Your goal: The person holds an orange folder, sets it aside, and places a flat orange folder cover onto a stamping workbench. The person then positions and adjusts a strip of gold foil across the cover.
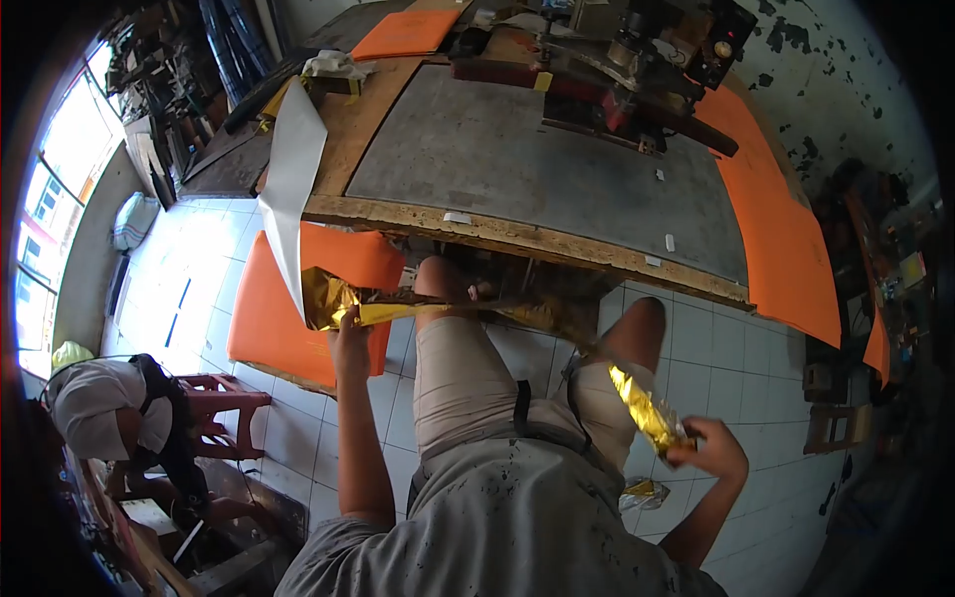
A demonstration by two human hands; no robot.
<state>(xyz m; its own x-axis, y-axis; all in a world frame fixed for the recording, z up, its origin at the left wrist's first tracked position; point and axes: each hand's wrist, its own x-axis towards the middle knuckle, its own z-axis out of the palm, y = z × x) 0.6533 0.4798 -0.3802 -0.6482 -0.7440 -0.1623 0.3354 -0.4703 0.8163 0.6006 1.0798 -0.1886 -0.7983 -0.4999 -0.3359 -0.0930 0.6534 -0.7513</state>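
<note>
A long strip of gold foil [637, 398] stretches across my lap between my two hands. My left hand [349, 333] is closed on its left end, where the foil widens into a crumpled gold piece [326, 297]. Out to the right, my right hand [708, 450] grips the bunched other end. A silver-grey sheet [290, 179] hangs from the table edge down to the foil near my left hand. Below my left hand and behind it lies a stack of orange sheets [269, 318].
The worktable [527, 234] carries a grey plate [448, 149] and a machine [627, 60]. Orange sheets [786, 229] drape over its right side. A crumpled foil piece [644, 494] lies on the floor. Another person [109, 408] sits low at the left, by a red stool [224, 413].
</note>
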